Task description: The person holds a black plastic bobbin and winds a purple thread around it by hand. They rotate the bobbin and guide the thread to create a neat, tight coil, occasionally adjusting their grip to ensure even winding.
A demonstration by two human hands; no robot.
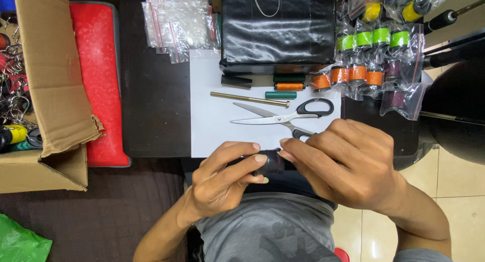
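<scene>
Both hands meet just below the near edge of a white sheet [217, 125] on a dark table [151, 90]. My left hand [225, 178] pinches a small black cylindrical piece [273, 162] between thumb and fingers. My right hand [343, 163] closes over the same piece from the right, hiding its right end. Open black-handled scissors [283, 116] lie on the sheet just beyond my right hand, beside a thin brass rod [250, 99].
Green and orange short tubes [283, 90] lie by a black box [278, 27]. Bagged green, orange and purple spools [371, 57] sit at right, clear zip bags [177, 22] at the back. A cardboard box [48, 90] and a red pad [101, 80] are left.
</scene>
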